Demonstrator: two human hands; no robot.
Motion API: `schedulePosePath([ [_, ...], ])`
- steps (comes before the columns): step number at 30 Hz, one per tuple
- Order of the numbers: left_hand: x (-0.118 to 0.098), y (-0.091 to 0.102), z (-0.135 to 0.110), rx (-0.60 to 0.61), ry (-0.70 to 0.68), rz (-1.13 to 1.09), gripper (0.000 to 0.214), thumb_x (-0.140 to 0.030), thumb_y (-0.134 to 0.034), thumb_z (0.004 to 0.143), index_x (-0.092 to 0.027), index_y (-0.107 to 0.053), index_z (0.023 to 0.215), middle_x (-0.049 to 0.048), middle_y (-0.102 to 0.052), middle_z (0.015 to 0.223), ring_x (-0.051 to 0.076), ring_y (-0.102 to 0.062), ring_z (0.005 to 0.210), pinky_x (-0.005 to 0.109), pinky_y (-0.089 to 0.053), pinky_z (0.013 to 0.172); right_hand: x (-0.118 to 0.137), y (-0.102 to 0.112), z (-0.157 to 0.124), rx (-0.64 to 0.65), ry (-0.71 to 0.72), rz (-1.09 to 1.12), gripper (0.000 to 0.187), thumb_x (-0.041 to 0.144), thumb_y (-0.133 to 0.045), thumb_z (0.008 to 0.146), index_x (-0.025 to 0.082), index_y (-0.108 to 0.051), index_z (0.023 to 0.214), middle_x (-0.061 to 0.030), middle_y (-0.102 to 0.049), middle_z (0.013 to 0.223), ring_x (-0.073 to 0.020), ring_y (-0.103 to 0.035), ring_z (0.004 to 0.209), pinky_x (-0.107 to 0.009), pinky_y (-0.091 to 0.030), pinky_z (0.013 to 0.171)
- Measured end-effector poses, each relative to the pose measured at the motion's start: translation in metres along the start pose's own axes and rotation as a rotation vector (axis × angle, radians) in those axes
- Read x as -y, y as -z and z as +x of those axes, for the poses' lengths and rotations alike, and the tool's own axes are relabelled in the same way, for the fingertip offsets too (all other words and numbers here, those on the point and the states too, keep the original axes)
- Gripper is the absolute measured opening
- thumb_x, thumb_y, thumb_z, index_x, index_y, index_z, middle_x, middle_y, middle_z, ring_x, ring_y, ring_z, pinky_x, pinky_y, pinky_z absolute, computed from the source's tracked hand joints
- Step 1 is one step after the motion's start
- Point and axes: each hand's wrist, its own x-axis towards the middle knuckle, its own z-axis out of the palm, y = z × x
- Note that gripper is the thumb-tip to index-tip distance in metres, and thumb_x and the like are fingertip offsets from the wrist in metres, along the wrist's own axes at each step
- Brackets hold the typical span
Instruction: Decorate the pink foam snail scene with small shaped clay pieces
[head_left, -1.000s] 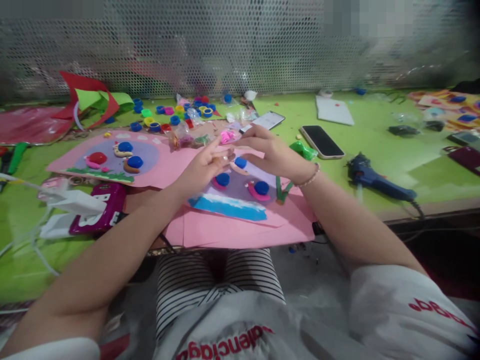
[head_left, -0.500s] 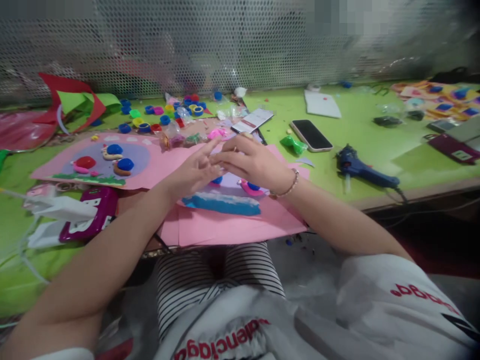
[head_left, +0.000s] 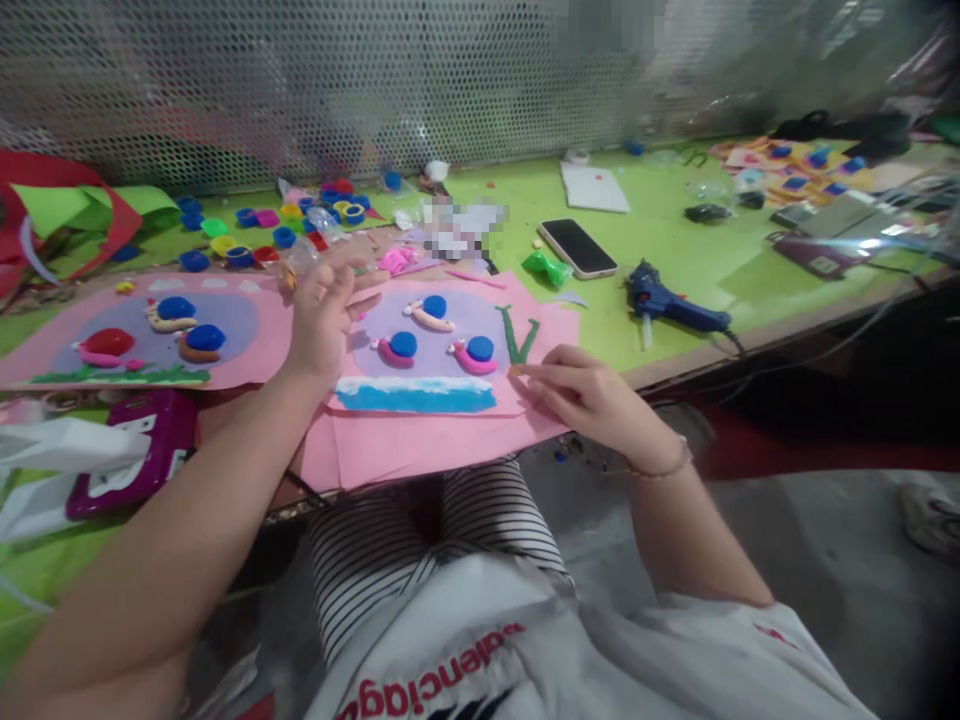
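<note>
A pink craft sheet (head_left: pixel 442 440) lies at the table's near edge, carrying a lilac patch with three clay snails capped in blue (head_left: pixel 405 345) and a blue strip (head_left: pixel 416 397) below them. My left hand (head_left: pixel 324 315) hovers over the sheet's left side, fingers spread, holding nothing. My right hand (head_left: pixel 589 395) rests at the sheet's right edge, fingertips pinched at the foot of a green V-shaped clay piece (head_left: pixel 519 338). A second pink sheet with snails (head_left: pixel 161 330) lies to the left.
Coloured bottle caps (head_left: pixel 281 225) are scattered at the back left. A phone (head_left: pixel 577 247) and a blue glue gun (head_left: pixel 671 305) lie to the right. A purple case (head_left: pixel 142 450) sits at the left. Perforated metal mesh (head_left: pixel 450 70) walls the back.
My hands, joined together over the snails before, have parted. The right hand dropped to the green V at the sheet's right edge; the left hand opened and stayed left. The view swung rightwards.
</note>
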Motion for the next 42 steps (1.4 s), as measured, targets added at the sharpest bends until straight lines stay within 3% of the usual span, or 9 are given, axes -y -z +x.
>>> schedulePosePath([
  [4,-0.002,-0.004,-0.004,0.050,0.027,-0.011,0.025,-0.045,-0.059,0.080,-0.022,-0.062,0.090,0.0018,-0.068,0.087,0.023,-0.062,0.098,0.037,-0.049,0.082,-0.002,-0.012,-0.007,-0.048,0.000,-0.143,0.033,0.027,-0.042,0.091,0.015,-0.062,0.115,-0.0082,-0.051,0.079,-0.0169,-0.051,0.071,-0.032,-0.045,0.066],
  [11,-0.003,-0.003,-0.003,0.059,0.033,0.012,0.026,-0.047,-0.058,0.080,-0.023,-0.062,0.089,0.0014,-0.068,0.083,0.021,-0.062,0.093,0.036,-0.048,0.079,-0.001,-0.015,-0.004,-0.005,0.069,-0.339,0.037,0.024,-0.039,0.092,0.011,-0.057,0.121,-0.0098,-0.050,0.082,-0.0189,-0.050,0.076,-0.035,-0.045,0.072],
  [18,-0.004,-0.003,-0.003,0.048,0.025,0.014,0.026,-0.047,-0.059,0.079,-0.023,-0.061,0.087,-0.0001,-0.067,0.079,0.019,-0.063,0.086,0.034,-0.048,0.076,-0.005,-0.020,-0.012,-0.143,0.082,-0.307,0.031,0.022,-0.043,0.089,0.010,-0.063,0.110,-0.0079,-0.049,0.077,-0.0174,-0.048,0.071,-0.032,-0.047,0.066],
  [35,0.000,-0.003,-0.002,0.011,0.032,0.073,0.037,-0.055,-0.060,0.074,-0.019,-0.060,0.084,0.0036,-0.067,0.072,0.018,-0.065,0.077,0.029,-0.051,0.068,-0.006,-0.022,-0.012,-0.103,0.098,-0.363,0.036,0.026,-0.043,0.089,0.012,-0.060,0.117,-0.0075,-0.048,0.078,-0.0181,-0.047,0.072,-0.033,-0.046,0.069],
  [42,0.000,-0.001,0.000,-0.006,0.028,0.089,0.036,-0.055,-0.059,0.074,-0.019,-0.061,0.081,0.0036,-0.067,0.069,0.017,-0.065,0.071,0.027,-0.050,0.063,-0.003,-0.020,-0.008,-0.031,0.102,-0.394,0.039,0.028,-0.040,0.090,0.012,-0.057,0.121,-0.0080,-0.048,0.080,-0.0198,-0.047,0.076,-0.036,-0.044,0.073],
])
